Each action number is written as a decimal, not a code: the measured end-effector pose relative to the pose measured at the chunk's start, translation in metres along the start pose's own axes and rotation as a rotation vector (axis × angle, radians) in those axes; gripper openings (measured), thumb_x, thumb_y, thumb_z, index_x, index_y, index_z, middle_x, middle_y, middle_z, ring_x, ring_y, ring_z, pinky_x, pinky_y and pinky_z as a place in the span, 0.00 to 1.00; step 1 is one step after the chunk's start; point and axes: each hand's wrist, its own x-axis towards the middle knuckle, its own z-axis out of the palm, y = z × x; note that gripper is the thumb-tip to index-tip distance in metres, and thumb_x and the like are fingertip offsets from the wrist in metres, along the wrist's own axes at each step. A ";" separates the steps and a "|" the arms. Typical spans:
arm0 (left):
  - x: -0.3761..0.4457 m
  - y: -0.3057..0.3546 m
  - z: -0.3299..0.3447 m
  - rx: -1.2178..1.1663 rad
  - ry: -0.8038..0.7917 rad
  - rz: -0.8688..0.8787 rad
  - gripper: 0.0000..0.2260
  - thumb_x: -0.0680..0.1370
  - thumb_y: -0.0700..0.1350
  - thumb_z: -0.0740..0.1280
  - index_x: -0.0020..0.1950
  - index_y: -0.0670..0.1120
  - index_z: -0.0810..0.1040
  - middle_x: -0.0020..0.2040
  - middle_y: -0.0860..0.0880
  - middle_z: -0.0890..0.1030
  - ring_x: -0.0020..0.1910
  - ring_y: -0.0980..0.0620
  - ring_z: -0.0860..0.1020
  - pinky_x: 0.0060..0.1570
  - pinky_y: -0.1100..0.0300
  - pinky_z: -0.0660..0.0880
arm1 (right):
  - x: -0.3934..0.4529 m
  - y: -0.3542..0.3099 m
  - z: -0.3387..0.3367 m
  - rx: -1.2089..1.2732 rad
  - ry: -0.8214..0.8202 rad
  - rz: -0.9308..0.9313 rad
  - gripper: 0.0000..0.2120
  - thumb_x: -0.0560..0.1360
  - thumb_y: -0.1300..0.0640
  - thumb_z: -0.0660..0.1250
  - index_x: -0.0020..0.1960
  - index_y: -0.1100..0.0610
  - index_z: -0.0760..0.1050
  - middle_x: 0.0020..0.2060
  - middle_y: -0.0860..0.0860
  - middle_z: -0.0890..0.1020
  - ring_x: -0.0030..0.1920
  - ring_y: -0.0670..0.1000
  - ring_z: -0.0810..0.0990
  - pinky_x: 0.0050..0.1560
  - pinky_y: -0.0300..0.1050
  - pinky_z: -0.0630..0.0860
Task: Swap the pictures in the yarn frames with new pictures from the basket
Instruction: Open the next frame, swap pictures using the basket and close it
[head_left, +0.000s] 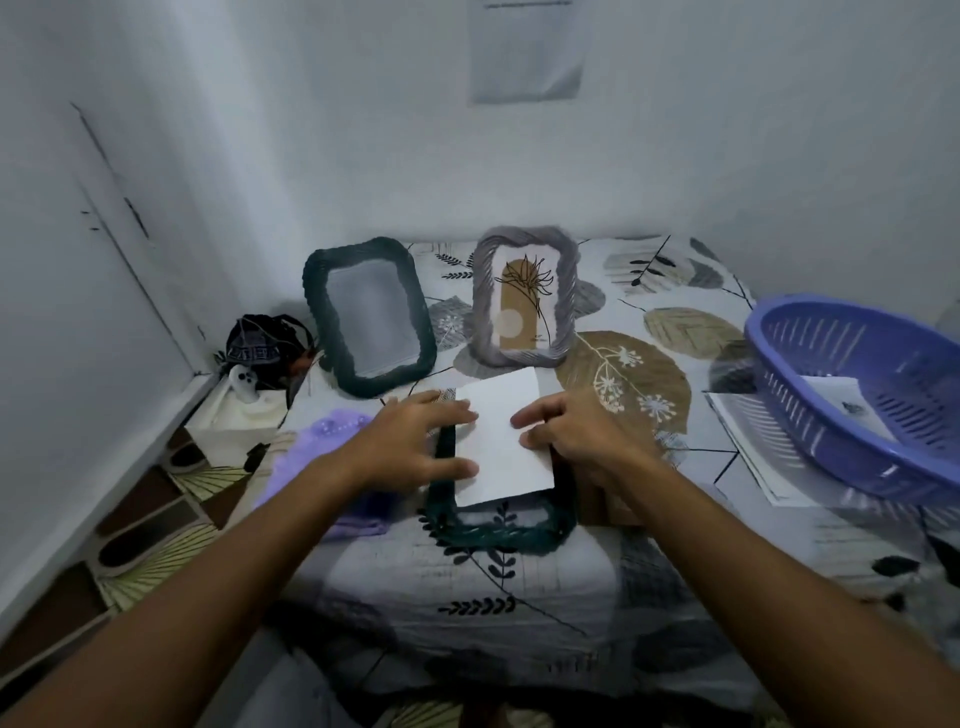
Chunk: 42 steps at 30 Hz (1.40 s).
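A leaf-patterned cloth (519, 587) lies under both hands. Right of the right hand (566, 434) sits the purple basket (810, 415), papers inside. Beyond the hands stand a dark green frame (317, 312) and a grey frame (480, 270). Between the hands a white picture (501, 441) rests on a flat dark green frame (498, 535). The left hand (415, 441) presses spread fingers on its edge; the right pinches its other edge.
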 end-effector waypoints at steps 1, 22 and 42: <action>0.000 -0.003 0.003 0.082 -0.052 0.005 0.38 0.66 0.71 0.63 0.72 0.56 0.68 0.75 0.57 0.64 0.76 0.53 0.55 0.74 0.42 0.52 | 0.000 0.001 0.002 -0.026 0.004 -0.008 0.12 0.70 0.68 0.71 0.51 0.58 0.83 0.44 0.47 0.81 0.44 0.42 0.76 0.39 0.32 0.72; 0.000 -0.016 0.014 0.147 -0.196 0.039 0.31 0.69 0.65 0.70 0.70 0.58 0.70 0.78 0.55 0.56 0.77 0.56 0.43 0.73 0.40 0.37 | -0.007 0.011 -0.008 -0.812 -0.149 -0.233 0.30 0.67 0.47 0.76 0.67 0.48 0.72 0.70 0.48 0.71 0.68 0.52 0.68 0.65 0.53 0.69; 0.006 -0.015 0.008 0.136 -0.255 0.004 0.40 0.64 0.68 0.73 0.73 0.57 0.66 0.78 0.55 0.54 0.77 0.55 0.44 0.73 0.44 0.36 | -0.002 0.017 -0.017 -0.865 -0.239 -0.255 0.39 0.62 0.38 0.76 0.70 0.46 0.68 0.72 0.46 0.66 0.70 0.52 0.63 0.69 0.55 0.63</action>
